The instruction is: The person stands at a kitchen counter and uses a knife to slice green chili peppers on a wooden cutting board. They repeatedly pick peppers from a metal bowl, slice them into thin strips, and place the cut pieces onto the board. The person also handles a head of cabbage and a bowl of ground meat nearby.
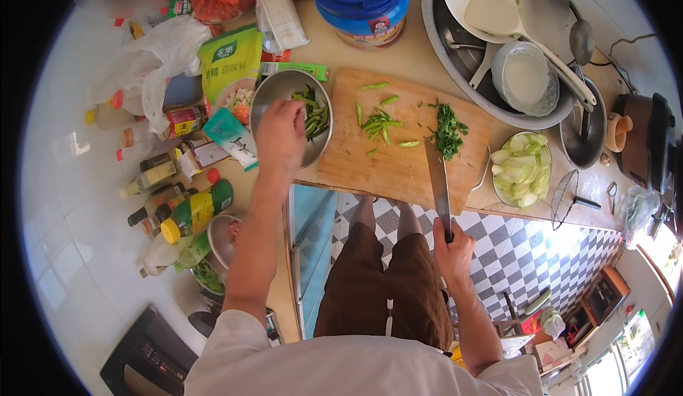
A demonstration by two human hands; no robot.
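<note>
Over the left part of a steel bowl (267,89) hangs my left hand (283,132), slightly blurred; its fingertips are near green chili peppers (318,118) in the bowl, and whether they pinch one is unclear. My right hand (453,249) grips the handle of a kitchen knife (441,182), whose blade lies along the right part of a wooden cutting board (341,156). Chopped dark green leaves (450,132) are heaped beside the blade tip. Cut pieces of light green chili (381,123) lie scattered at the board's left and middle.
Right of the board stand a bowl of sliced pale green vegetable (522,169) and a large metal basin (443,71) with utensils. A blue-lidded tub (360,7) is behind the board. Bottles (197,212), a yellow-green seasoning bag (229,60) and a teal packet (232,137) crowd the left.
</note>
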